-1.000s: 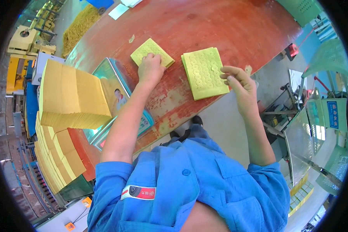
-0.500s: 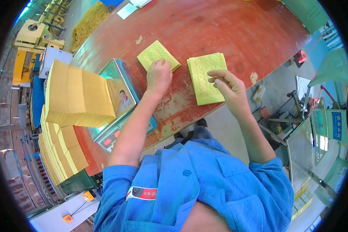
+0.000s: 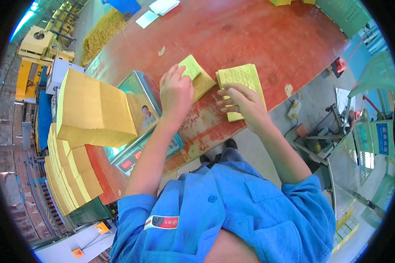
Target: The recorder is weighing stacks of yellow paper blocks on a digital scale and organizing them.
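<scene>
Left hand is closed on the raised upper sheets, the pinch itself partly hidden; the small pile shows just beyond its fingers. Half a second earlier these sheets lay flat; part now appears separated from the pile. Right hand, apparently empty, is half-curled over the embossed stack. Left of the left hand, the scale bears a tall paper block.
</scene>
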Motion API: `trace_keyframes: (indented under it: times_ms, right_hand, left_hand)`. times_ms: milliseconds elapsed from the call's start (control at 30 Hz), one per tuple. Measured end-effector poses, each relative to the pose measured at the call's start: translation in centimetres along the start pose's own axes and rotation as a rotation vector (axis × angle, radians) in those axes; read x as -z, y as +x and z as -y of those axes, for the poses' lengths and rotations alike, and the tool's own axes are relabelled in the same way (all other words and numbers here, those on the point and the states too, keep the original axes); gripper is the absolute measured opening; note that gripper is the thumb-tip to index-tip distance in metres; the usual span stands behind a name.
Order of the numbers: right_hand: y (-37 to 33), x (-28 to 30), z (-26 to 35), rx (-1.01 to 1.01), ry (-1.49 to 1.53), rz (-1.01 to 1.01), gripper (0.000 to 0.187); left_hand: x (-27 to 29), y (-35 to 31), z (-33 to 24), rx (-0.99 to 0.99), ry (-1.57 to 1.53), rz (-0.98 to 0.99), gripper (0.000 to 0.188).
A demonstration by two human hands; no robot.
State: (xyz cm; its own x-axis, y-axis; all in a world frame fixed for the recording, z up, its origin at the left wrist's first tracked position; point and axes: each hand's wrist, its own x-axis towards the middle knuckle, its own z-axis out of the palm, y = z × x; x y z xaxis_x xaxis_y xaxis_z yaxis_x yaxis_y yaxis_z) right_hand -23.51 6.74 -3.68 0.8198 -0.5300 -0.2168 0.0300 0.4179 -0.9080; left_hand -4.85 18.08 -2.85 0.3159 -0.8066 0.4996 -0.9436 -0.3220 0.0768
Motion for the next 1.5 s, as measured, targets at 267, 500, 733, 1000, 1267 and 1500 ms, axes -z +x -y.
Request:
trace_keyframes:
  times_ms: [267, 500, 733, 1000, 1267, 1500]
  right_hand:
    - [3.9, -2.5, -3.7, -0.105, -0.217, 0.068, 0.044]
    - [-4.1, -8.0, 4.1, 0.325, -0.325, 0.180, 0.047]
    - [-6.7, -17.8, 11.8, 0.441, -0.458, 0.288, 0.034]
    - [4.2, -33.6, 15.2, 0.533, -0.439, 0.443, 0.029]
    - [7.2, -36.1, 13.1, 0.392, -0.601, 0.389, 0.045]
    - [6.8, -36.4, 12.1, 0.412, -0.644, 0.333, 0.045]
  left_hand:
    - [3.3, -7.4, -4.0, -0.051, -0.133, 0.084, 0.021]
    - [9.4, -9.7, -1.0, 0.938, -1.721, -0.005, 0.038]
    - [24.0, -9.4, 2.9, 0.893, -1.482, -0.336, 0.020]
    - [35.1, -4.8, 20.5, 0.664, -0.955, -0.276, 0.024]
    - [31.3, -5.4, 26.5, 0.844, -0.807, 0.034, 0.023]
    - [30.4, -6.4, 26.4, 0.852, -0.753, 0.058, 0.023]
